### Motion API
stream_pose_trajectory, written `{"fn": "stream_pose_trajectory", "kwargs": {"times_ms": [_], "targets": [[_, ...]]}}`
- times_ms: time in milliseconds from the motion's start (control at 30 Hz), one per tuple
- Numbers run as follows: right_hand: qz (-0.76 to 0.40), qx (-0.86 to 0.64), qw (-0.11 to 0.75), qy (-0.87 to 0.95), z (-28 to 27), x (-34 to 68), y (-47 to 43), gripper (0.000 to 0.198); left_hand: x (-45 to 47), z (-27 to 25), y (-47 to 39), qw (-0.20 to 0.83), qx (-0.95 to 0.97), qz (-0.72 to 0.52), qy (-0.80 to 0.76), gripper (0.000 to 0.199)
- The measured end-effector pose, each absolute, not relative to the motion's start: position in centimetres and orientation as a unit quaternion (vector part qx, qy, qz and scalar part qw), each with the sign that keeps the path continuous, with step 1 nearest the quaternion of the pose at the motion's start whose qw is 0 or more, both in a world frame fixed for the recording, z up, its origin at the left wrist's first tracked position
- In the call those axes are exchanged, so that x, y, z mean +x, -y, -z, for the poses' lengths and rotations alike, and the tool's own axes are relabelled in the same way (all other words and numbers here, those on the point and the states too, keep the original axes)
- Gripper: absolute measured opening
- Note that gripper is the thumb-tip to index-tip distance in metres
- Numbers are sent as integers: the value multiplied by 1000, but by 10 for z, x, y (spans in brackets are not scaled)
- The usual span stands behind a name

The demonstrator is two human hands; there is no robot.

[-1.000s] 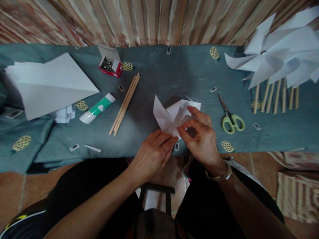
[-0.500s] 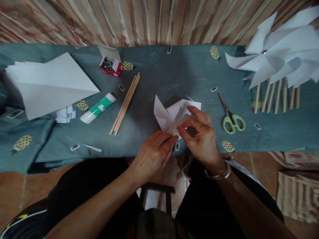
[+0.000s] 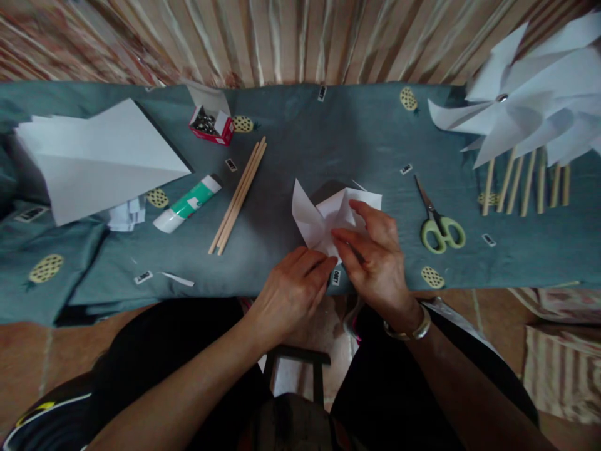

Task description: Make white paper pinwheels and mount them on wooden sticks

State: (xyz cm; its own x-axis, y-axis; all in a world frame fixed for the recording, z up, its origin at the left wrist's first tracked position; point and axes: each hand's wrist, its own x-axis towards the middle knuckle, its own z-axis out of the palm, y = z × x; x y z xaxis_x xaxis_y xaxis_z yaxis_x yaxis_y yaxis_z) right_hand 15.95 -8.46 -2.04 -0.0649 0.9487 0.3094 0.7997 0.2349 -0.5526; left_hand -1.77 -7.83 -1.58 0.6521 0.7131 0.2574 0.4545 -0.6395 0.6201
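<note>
A white paper pinwheel [image 3: 307, 216] lies near the front edge of the table, its blades partly folded in toward the middle. My left hand [image 3: 295, 288] is closed on its lower edge, fingers pressed together on the paper. From the right, my right hand [image 3: 378, 263] pinches a folded blade close to the pinwheel's centre, with the index finger and thumb almost together. The fingers hide part of the centre. Right of my hands lie scissors [image 3: 439, 228] with green handles. Wooden sticks [image 3: 239, 200] rest to the left of the pinwheel.
A glue stick [image 3: 188, 203], a red box of metal fasteners [image 3: 211, 125] and a stack of white paper [image 3: 103, 156] are on the left. Finished pinwheels [image 3: 526, 94] on sticks lie at the right. A patterned cloth [image 3: 328, 144] covers the table; a striped curtain [image 3: 300, 41] hangs behind.
My right index finger and thumb have shifted slightly left and inward, pressing the blade nearer the pinwheel's centre. My left hand keeps its hold. The view has moved slightly.
</note>
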Motion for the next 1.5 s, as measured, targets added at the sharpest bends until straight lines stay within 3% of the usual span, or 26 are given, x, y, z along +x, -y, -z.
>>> {"fn": "stream_pose_trajectory", "kwargs": {"times_ms": [333, 500, 867, 1133, 1300, 1500], "targets": [[-101, -597, 240, 758, 22, 151, 94, 29, -18, 14, 76, 255, 873, -243, -338, 21], [-131, -609, 250, 741, 22, 145, 91, 34, -17, 14, 77, 248, 874, -238, -343, 21], [-54, -560, 222, 797, 22, 154, 86, 26, -16, 15, 76, 232, 883, -216, -345, 18], [-93, -600, 296, 738, 6, 179, 73, 39, -16, 15, 75, 211, 889, -221, -340, 17], [-78, -631, 256, 728, 15, 198, 56, 50, -17, 13, 73, 218, 889, -213, -341, 18], [-70, -642, 248, 722, 12, 205, 56, 44, -22, 11, 71, 216, 888, -233, -332, 19]]}}
